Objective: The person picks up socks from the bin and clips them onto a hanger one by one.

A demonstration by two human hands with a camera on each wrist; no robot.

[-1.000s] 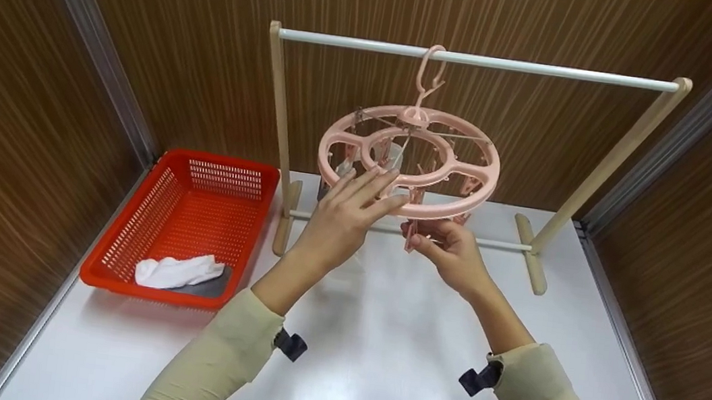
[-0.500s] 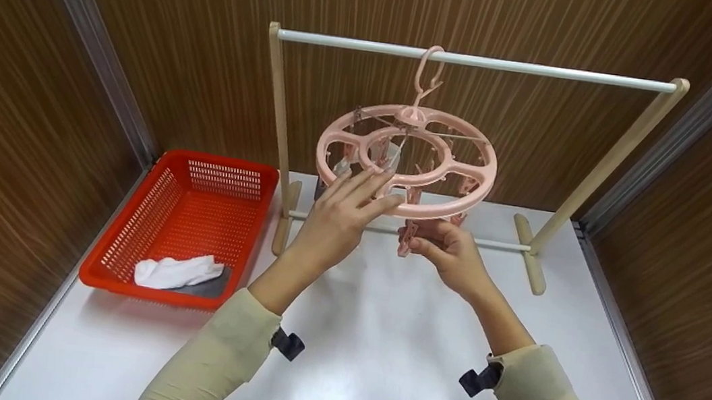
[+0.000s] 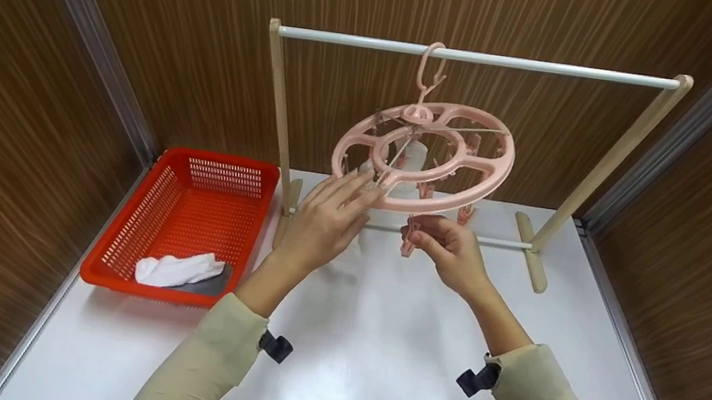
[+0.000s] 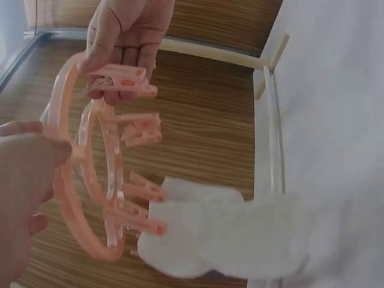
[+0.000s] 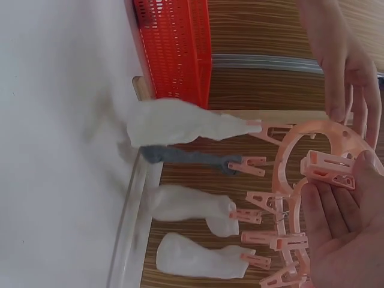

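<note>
A pink round clip hanger (image 3: pixel 499 170) hangs by its hook from the white bar and tilts up on its right side. My left hand (image 3: pixel 324 223) holds its near-left rim, with thumb and fingers on either side of the rim in the right wrist view. Below the front rim, my right hand (image 3: pixel 452 249) pinches a pink clothespin (image 5: pixel 327 169) between thumb and fingers; nothing is clipped in it. White socks (image 5: pixel 186 123) and a dark grey sock (image 5: pixel 192 157) hang from other clothespins; in the head view the hanger and left hand mostly hide them.
The hanger's wooden rack (image 3: pixel 612 157) has a white top bar (image 3: pixel 549 67) and feet on the white table (image 3: pixel 376 365). At left stands a red basket (image 3: pixel 188 153) with a white sock (image 3: pixel 179 271) and something grey (image 3: pixel 210 283) inside. Wood-grain walls enclose the table.
The hanger has turned and its ring has shifted right, its right side rising. My left hand has moved slightly left and down with the rim. The right hand stays at the same clothespin.
</note>
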